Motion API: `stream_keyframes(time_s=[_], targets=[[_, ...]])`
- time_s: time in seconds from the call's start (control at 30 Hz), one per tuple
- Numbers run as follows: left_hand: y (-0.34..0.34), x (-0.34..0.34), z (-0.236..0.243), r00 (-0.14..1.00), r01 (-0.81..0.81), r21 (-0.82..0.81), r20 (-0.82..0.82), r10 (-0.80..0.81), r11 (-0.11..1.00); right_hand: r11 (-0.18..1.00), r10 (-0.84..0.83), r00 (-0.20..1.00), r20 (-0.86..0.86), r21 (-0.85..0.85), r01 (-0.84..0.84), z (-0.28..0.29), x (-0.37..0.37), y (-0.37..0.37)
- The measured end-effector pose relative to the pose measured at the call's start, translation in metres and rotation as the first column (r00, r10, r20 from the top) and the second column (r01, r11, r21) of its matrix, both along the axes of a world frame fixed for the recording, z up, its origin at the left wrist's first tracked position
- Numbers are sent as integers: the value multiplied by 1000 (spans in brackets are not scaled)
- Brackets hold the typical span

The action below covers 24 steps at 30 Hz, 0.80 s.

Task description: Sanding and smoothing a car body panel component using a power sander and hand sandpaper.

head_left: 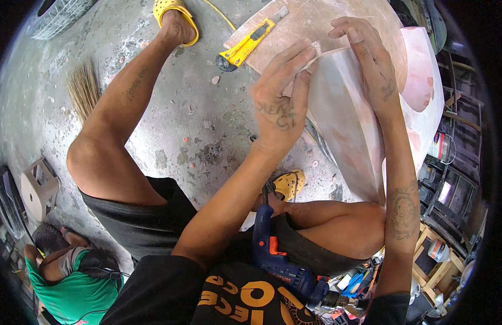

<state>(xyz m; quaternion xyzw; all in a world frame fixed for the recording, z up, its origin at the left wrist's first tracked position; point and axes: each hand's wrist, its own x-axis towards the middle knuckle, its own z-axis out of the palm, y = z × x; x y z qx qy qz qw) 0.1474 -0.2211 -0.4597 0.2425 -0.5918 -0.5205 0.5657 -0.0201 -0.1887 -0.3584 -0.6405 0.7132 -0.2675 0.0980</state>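
Note:
A long tapered panel (343, 119), patchy grey, white and pink, leans with its lower end by my right knee. At its far end my left hand (281, 95) pinches a small pale folded piece (311, 58), perhaps sandpaper, against or close to the panel's edge. My right hand (370, 62) is on the panel's right side, its bent fingers apart over the far corner; I see nothing held in them. Beyond my left hand a yellow utility knife (245, 47) lies on a pinkish board (310, 21). Across my lap rests a blue drill (289, 273).
A larger white-and-pink shaped part (427, 92) with an opening stands at right. Dark racks (459, 135) and a wooden crate (432, 265) line that side. At left are a broom (84, 89), a stool (40, 187) and a person in green (72, 287). A tyre (59, 16) lies far left.

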Motion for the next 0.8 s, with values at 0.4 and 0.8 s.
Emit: stream_keyframes(time_s=[0.4,0.8], targets=[[8,-2,18,1000,29,84,5,-29,996,1000,-10,999,53,7,10,2,2,1],[4,-8,21,999,46,-74,23,-44,996,999,2,997,83,-49,2,1,2,1]])
